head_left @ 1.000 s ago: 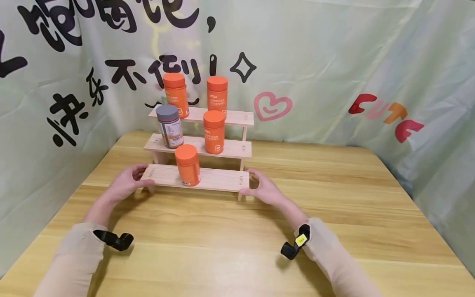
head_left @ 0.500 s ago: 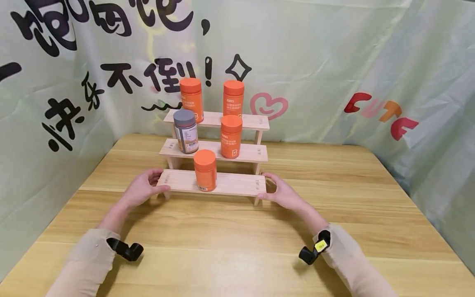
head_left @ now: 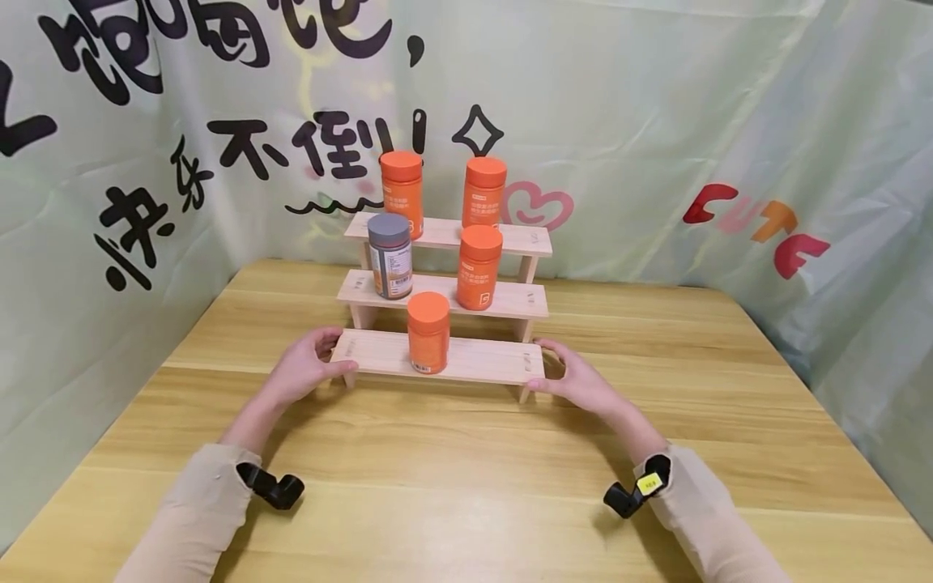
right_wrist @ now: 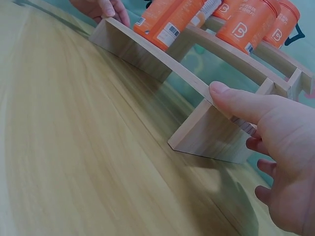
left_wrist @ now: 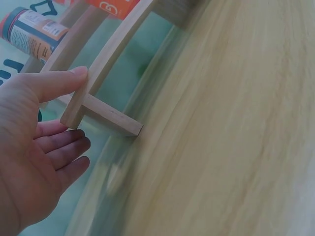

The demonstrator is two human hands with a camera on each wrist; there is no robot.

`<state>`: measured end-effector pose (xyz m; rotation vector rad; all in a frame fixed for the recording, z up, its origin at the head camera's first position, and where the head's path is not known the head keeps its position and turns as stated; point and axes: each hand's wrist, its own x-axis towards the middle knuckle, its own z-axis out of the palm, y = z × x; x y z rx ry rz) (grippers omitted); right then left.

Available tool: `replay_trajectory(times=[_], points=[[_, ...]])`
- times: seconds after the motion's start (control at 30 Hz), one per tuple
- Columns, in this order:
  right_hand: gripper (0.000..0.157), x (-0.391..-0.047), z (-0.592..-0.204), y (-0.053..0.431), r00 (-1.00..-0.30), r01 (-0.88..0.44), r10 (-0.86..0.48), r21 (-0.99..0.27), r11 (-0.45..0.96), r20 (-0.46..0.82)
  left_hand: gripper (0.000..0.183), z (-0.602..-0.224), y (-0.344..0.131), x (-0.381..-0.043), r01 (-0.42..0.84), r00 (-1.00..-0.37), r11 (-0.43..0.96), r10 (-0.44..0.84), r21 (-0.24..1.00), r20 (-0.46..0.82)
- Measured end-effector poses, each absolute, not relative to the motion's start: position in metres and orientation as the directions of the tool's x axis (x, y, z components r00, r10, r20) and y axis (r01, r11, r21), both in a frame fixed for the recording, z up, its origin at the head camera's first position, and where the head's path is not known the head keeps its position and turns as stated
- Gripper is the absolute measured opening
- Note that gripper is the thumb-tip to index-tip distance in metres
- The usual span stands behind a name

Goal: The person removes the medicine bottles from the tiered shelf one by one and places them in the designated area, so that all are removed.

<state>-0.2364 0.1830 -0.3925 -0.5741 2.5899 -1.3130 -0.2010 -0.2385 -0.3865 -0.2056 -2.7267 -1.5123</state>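
Note:
A three-tier pale wooden stand (head_left: pixel 496 361) bears several jars. My left hand (head_left: pixel 304 370) grips the left end of its lowest shelf, thumb along the front edge and fingers behind and below. At the opposite end, my right hand (head_left: pixel 579 382) pinches the same shelf, its thumb (right_wrist: pixel 241 104) on the front edge. One orange jar (head_left: pixel 428 334) stands on the lowest tier. The middle tier carries a grey-lidded jar (head_left: pixel 391 261) and an orange jar (head_left: pixel 478 271). Two more orange jars, left (head_left: pixel 402 193) and right (head_left: pixel 484 193), stand on top, their bases partly hidden by jars in front.
The stand is over the rear half of a wood-grain table (head_left: pixel 452 494). Behind and beside the table hangs a pale green curtain (head_left: pixel 627 121) with black characters and a pink heart. Both wrists wear black cameras (head_left: pixel 271 487).
Both hands have shifted the stand to the right along the table, with all the jars upright on it. The hold at both ends stays the same.

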Motion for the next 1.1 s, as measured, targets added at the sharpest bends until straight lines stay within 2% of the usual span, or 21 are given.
replay_trajectory(times=[0.33,0.5,0.67,0.8,0.9,1.1], points=[[0.081,-0.236,-0.392,0.189,-0.913,-0.242,-0.409,-0.811,0.533,0.004,0.075,-0.385,-0.232,-0.204,0.13,-0.99,0.539,0.115,0.832,0.08],[0.073,-0.231,-0.38,0.188,-0.909,-0.285,-0.41,-0.832,0.475,0.077,0.084,-0.387,-0.231,-0.207,0.14,-0.986,0.49,0.149,0.86,0.076],[0.061,-0.235,-0.38,0.198,-0.926,-0.313,-0.332,-0.854,0.415,0.178,0.09,-0.39,-0.228,-0.209,0.12,-0.984,0.386,0.171,0.914,0.057],[0.05,-0.232,-0.362,0.203,-0.952,-0.3,-0.186,-0.858,0.418,0.242,0.089,-0.39,-0.225,-0.208,0.102,-0.983,0.327,0.179,0.94,0.044],[0.048,-0.235,-0.343,0.205,-0.954,-0.299,-0.092,-0.865,0.404,0.286,0.088,-0.39,-0.226,-0.207,0.098,-0.981,0.308,0.188,0.946,0.041],[0.054,-0.25,-0.298,0.201,-0.947,-0.318,-0.075,-0.874,0.367,0.313,0.087,-0.392,-0.231,-0.209,0.095,-0.979,0.318,0.202,0.943,0.031]])
